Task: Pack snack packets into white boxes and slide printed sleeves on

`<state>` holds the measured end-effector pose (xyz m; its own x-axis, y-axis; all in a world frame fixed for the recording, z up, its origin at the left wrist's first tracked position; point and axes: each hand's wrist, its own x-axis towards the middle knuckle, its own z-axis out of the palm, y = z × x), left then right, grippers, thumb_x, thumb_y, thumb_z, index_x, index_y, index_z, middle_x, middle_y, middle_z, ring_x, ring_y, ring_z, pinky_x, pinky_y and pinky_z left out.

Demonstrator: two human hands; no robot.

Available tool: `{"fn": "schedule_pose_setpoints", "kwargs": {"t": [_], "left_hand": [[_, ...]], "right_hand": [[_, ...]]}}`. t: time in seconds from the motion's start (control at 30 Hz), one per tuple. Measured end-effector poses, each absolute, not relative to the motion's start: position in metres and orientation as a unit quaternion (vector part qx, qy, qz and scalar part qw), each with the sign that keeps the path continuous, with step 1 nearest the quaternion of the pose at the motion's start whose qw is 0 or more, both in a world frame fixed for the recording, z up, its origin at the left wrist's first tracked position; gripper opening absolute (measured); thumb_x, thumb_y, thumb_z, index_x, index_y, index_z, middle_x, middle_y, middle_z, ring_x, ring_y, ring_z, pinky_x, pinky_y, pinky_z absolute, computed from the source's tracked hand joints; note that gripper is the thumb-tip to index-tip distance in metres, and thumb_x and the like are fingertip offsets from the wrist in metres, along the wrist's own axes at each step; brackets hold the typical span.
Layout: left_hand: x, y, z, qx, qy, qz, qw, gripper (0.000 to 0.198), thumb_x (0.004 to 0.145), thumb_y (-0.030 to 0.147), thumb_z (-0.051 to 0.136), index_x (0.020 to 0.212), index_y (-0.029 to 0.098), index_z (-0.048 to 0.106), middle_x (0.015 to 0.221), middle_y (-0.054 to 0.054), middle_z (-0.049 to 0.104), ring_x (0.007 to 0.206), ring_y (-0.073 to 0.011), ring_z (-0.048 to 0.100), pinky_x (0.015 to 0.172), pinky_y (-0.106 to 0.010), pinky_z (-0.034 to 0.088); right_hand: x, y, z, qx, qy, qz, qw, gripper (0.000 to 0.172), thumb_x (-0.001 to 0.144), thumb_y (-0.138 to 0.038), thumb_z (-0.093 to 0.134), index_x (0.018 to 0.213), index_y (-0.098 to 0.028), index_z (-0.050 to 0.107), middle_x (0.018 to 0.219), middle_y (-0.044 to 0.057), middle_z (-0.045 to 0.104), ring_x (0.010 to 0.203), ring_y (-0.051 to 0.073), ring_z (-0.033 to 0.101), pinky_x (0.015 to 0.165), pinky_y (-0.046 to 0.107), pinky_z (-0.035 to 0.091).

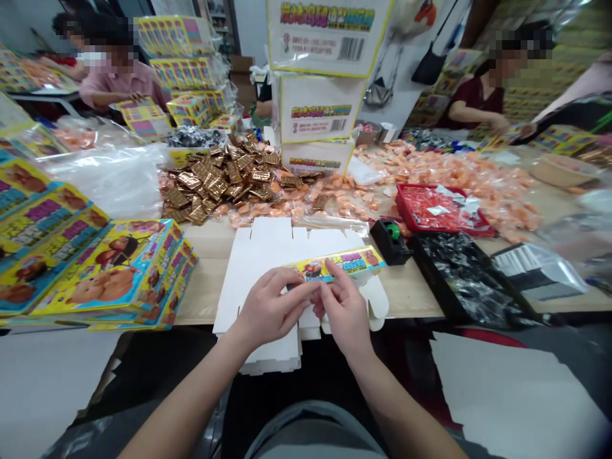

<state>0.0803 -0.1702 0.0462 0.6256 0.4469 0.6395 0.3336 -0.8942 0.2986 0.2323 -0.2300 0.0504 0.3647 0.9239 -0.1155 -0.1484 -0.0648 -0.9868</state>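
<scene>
My left hand (270, 312) and my right hand (344, 312) meet at the near edge of a flat yellow printed card box (337, 265), pinching it between their fingers. The box is long and narrow, with a cartoon picture and coloured lettering. Beneath my hands lies a stack of white die-cut cardboard blanks (258, 280), with its flaps spread on the wooden table (196, 299). Whether the yellow box is folded shut or still partly open is hidden by my fingers.
Stacked yellow printed boxes (95, 271) fill the left. Ahead lie gold foil packets (224, 175) and orange wrapped sweets (459, 178). To the right are a tape dispenser (389, 241), a red tray (440, 210) and a black tray (463, 280). Co-workers (117, 80) sit beyond.
</scene>
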Motion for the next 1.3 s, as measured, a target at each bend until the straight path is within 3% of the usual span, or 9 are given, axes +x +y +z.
{"fn": "schedule_pose_setpoints", "kwargs": {"t": [0.23,0.4,0.57,0.67,0.77,0.9,1.0,1.23,1.3], "left_hand": [[0.104,-0.169,0.066,0.859,0.374,0.335,0.105,0.022,0.091,0.028,0.058,0.109,0.02,0.067,0.111,-0.011,0.06,0.104,-0.0248,0.054,0.09,-0.042,0.047],[0.113,-0.17,0.061,0.861,0.389,0.314,0.099,0.021,0.087,0.028,0.063,0.108,0.023,0.063,0.113,-0.006,0.064,0.108,-0.0242,0.055,0.098,-0.045,0.042],[0.11,-0.168,0.045,0.848,0.369,0.364,0.109,0.039,0.081,0.018,0.064,0.119,0.019,0.057,0.122,-0.012,0.059,0.116,-0.0252,0.053,0.098,-0.043,0.046],[0.099,-0.165,0.047,0.827,0.4,0.342,0.195,0.055,0.074,0.02,0.072,0.124,0.021,0.052,0.123,-0.011,0.06,0.113,-0.0254,0.058,0.094,-0.041,0.05],[0.077,-0.168,0.066,0.797,0.427,0.352,0.241,0.054,0.072,0.025,0.077,0.12,0.022,0.053,0.113,-0.008,0.065,0.1,-0.023,0.065,0.082,-0.034,0.055],[0.023,-0.179,0.102,0.737,0.498,0.456,-0.03,0.048,0.082,0.024,0.068,0.125,0.024,0.047,0.119,-0.009,0.06,0.113,-0.0242,0.058,0.097,-0.039,0.048],[-0.032,-0.182,0.109,0.687,0.532,0.439,-0.227,0.045,0.085,0.017,0.06,0.127,0.026,0.047,0.126,-0.011,0.055,0.124,-0.0264,0.05,0.107,-0.046,0.038],[-0.107,-0.175,0.041,0.651,0.639,0.251,-0.325,0.059,0.083,0.028,0.063,0.136,0.027,0.04,0.129,-0.015,0.05,0.128,-0.0343,0.044,0.11,-0.061,0.023],[-0.111,-0.178,0.031,0.645,0.638,0.251,-0.337,0.065,0.084,0.028,0.062,0.142,0.026,0.032,0.13,-0.017,0.047,0.13,-0.0342,0.043,0.11,-0.061,0.024]], "right_hand": [[0.237,-0.231,0.03,-0.554,-0.401,0.415,0.601,0.052,0.089,-0.038,0.056,0.136,-0.021,0.044,0.07,-0.002,0.061,0.068,0.016,0.059,0.067,0.032,0.052],[0.244,-0.233,0.021,-0.593,-0.457,0.381,0.543,0.066,0.089,-0.035,0.055,0.148,-0.023,0.028,0.077,0.0,0.067,0.072,0.019,0.064,0.073,0.036,0.052],[0.276,-0.261,0.003,-0.639,-0.468,0.262,0.552,0.074,0.089,-0.034,0.055,0.151,-0.023,0.016,0.084,0.002,0.067,0.075,0.02,0.065,0.076,0.039,0.053],[0.292,-0.276,-0.009,-0.673,-0.475,0.188,0.536,0.061,0.091,-0.033,0.052,0.147,-0.028,0.028,0.086,0.004,0.065,0.077,0.023,0.065,0.075,0.043,0.054],[0.281,-0.274,-0.023,-0.582,-0.661,0.15,0.449,0.043,0.093,-0.026,0.049,0.134,-0.033,0.046,0.093,0.006,0.066,0.085,0.024,0.065,0.074,0.041,0.055],[0.235,-0.263,-0.05,-0.404,-0.863,0.04,0.3,0.058,0.084,-0.029,0.062,0.139,-0.02,0.046,0.134,0.015,0.056,0.124,0.036,0.052,0.094,0.05,0.048],[0.212,-0.258,-0.07,-0.395,-0.883,-0.043,0.251,0.063,0.079,-0.035,0.068,0.136,-0.015,0.05,0.141,0.018,0.05,0.127,0.04,0.048,0.099,0.054,0.042],[0.213,-0.243,-0.058,-0.423,-0.881,-0.011,0.211,0.032,0.081,-0.025,0.065,0.113,-0.021,0.066,0.123,0.009,0.066,0.111,0.029,0.062,0.09,0.042,0.05],[0.213,-0.24,-0.049,-0.434,-0.879,0.005,0.2,0.038,0.076,-0.029,0.071,0.113,-0.02,0.067,0.118,0.009,0.068,0.106,0.029,0.064,0.088,0.041,0.052]]}}
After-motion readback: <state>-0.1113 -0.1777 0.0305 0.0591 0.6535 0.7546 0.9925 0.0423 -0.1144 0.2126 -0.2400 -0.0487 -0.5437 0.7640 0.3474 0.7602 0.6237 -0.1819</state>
